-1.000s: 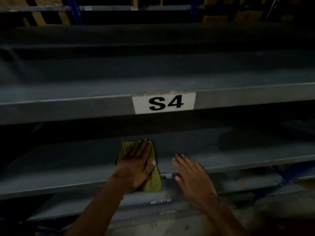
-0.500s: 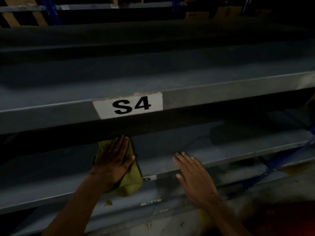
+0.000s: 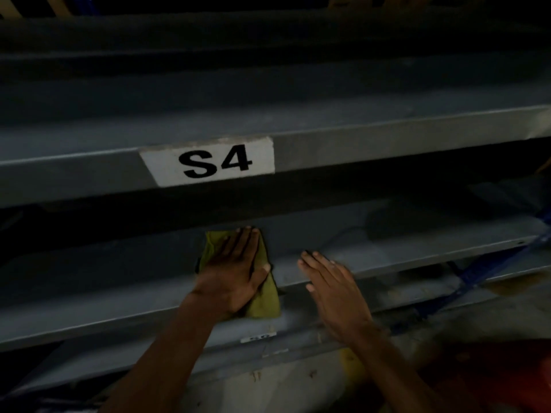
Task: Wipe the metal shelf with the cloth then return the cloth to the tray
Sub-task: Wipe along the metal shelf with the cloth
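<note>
My left hand (image 3: 231, 274), fingers flat and spread, presses folded yellow-green cloth (image 3: 264, 299) on grey metal shelf (image 3: 417, 257); right hand (image 3: 334, 289) open, empty. Cloth overhangs front edge, could slip off.

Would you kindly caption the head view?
Left hand pressing a green cloth flat on the shelf below S4.

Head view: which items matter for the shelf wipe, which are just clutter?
Part of the job:
- green cloth, pressed flat under the left hand
- metal shelf being wiped
- right hand, flat on the shelf's front edge

Just there:
- S4 label on the shelf above
- blue frame brace
- tray: not in view
</note>
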`<state>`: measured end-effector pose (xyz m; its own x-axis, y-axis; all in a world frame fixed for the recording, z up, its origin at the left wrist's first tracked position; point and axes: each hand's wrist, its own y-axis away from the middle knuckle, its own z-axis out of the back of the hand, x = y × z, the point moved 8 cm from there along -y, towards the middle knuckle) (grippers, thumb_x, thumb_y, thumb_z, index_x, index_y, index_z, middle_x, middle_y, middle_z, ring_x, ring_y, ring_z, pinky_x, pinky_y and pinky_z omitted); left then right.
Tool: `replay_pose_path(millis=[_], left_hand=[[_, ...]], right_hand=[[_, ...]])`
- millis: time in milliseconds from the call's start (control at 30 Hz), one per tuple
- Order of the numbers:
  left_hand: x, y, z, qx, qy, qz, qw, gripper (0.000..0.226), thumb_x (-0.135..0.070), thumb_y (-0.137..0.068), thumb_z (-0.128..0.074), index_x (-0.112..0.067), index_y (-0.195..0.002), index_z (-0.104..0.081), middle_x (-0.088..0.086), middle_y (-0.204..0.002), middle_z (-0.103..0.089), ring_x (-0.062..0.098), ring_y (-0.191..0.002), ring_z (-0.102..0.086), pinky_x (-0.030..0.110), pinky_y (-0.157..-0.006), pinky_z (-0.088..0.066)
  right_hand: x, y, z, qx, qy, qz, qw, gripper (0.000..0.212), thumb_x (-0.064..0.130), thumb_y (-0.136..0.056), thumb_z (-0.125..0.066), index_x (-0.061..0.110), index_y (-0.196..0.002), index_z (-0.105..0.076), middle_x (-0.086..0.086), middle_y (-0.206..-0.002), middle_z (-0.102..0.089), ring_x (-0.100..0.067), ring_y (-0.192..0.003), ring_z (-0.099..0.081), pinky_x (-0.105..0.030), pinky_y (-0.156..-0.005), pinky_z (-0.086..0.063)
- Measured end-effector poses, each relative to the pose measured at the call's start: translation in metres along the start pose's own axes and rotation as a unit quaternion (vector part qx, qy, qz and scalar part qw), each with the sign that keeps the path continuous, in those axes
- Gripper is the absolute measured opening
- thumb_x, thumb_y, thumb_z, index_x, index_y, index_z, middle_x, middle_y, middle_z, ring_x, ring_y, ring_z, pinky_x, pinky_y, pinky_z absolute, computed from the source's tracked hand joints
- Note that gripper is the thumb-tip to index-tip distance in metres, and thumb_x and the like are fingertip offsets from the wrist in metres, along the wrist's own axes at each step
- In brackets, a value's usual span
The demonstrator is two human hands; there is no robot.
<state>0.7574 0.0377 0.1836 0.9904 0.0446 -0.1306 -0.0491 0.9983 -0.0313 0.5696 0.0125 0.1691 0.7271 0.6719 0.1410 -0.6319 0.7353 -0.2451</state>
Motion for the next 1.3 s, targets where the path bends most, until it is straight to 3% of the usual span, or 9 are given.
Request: replay_pose_path(millis=[133,200,400,633,733,867,967,1067,1300], left_hand=[[0.005,0.018,0.004,-0.011,-0.006,-0.022,1.0,0.075,-0.066,-0.091,-0.007,-0.022,-0.149,0.007,-0.002,-0.159,0.002,0.015,-0.147,0.003,0.029,-0.115,0.008],[0.012,0.023,0.006,-0.004,0.009,-0.021,1.0,0.078,-0.07,-0.088,-0.002,-0.024,-0.151,0.006,-0.004,-0.159,0.004,0.011,-0.145,0.007,0.027,-0.116,0.006],[0.03,0.016,-0.001,0.036,0.013,0.03,0.999,0.079,-0.076,-0.078,0.013,-0.033,-0.143,0.025,-0.01,-0.157,0.018,0.008,-0.144,0.017,0.031,-0.119,0.002],[0.015,-0.014,0.003,0.03,0.005,0.073,0.997,0.11,-0.084,-0.056,0.029,-0.026,-0.15,0.016,-0.011,-0.156,0.016,0.002,-0.138,0.019,0.026,-0.116,0.01],[0.013,-0.028,-0.003,0.025,0.017,0.075,0.997,0.109,-0.087,-0.061,0.02,-0.025,-0.151,0.01,-0.009,-0.16,0.009,0.001,-0.139,0.016,0.028,-0.117,0.006],[0.007,-0.031,-0.004,0.029,0.022,0.069,0.997,0.095,-0.078,-0.071,0.003,-0.026,-0.15,0.012,-0.013,-0.152,0.019,0.0,-0.137,0.019,0.023,-0.114,0.011],[0.0,-0.023,-0.005,0.034,0.01,0.063,0.997,0.093,-0.083,-0.07,0.011,-0.029,-0.144,0.023,-0.013,-0.15,0.025,0.005,-0.141,0.021,0.028,-0.118,0.007],[-0.009,-0.009,-0.005,0.026,0.001,0.053,0.998,0.073,-0.07,-0.083,0.003,-0.031,-0.139,0.028,-0.008,-0.152,0.022,0.009,-0.143,0.017,0.03,-0.119,0.004],[-0.015,0.008,0.005,-0.006,-0.001,0.042,0.999,0.086,-0.076,-0.079,0.013,-0.026,-0.149,0.01,-0.008,-0.155,0.011,0.009,-0.143,0.012,0.023,-0.115,0.011]], right_hand=[[-0.001,-0.001,-0.001,-0.004,0.004,0.004,1.0,0.05,0.025,-0.092,-0.035,0.021,-0.142,-0.039,0.005,-0.147,-0.043,-0.01,-0.137,-0.029,-0.03,-0.11,-0.019],[-0.002,-0.001,-0.002,-0.002,0.012,0.01,1.0,0.051,0.024,-0.091,-0.035,0.021,-0.141,-0.04,0.004,-0.147,-0.044,-0.01,-0.137,-0.029,-0.029,-0.11,-0.02],[-0.002,-0.001,-0.002,0.003,0.017,0.024,1.0,0.05,0.025,-0.09,-0.034,0.022,-0.14,-0.043,0.005,-0.145,-0.047,-0.01,-0.135,-0.033,-0.029,-0.107,-0.022],[-0.004,-0.001,0.0,0.006,0.008,0.052,0.999,0.05,0.023,-0.089,-0.037,0.022,-0.139,-0.046,0.005,-0.145,-0.047,-0.01,-0.136,-0.032,-0.026,-0.109,-0.019],[-0.006,0.0,-0.006,0.024,0.013,0.063,0.998,0.059,0.02,-0.086,-0.045,0.022,-0.145,-0.035,0.006,-0.15,-0.039,-0.01,-0.14,-0.025,-0.026,-0.113,-0.011],[-0.009,0.002,-0.012,0.043,0.021,0.067,0.997,0.076,0.019,-0.081,-0.057,0.022,-0.149,-0.025,0.008,-0.155,-0.023,-0.009,-0.143,-0.019,-0.025,-0.116,0.001],[-0.009,0.001,-0.013,0.034,0.018,0.074,0.997,0.076,0.018,-0.08,-0.058,0.022,-0.149,-0.026,0.008,-0.155,-0.022,-0.01,-0.143,-0.021,-0.027,-0.115,-0.003],[-0.01,0.001,-0.013,0.03,0.016,0.083,0.996,0.074,0.016,-0.079,-0.057,0.021,-0.147,-0.03,0.005,-0.154,-0.032,-0.011,-0.141,-0.026,-0.029,-0.114,-0.01],[-0.007,-0.001,-0.013,0.057,-0.018,0.081,0.995,0.063,0.017,-0.08,-0.036,0.021,-0.143,-0.04,0.005,-0.149,-0.04,-0.012,-0.137,-0.037,-0.029,-0.11,-0.014]])
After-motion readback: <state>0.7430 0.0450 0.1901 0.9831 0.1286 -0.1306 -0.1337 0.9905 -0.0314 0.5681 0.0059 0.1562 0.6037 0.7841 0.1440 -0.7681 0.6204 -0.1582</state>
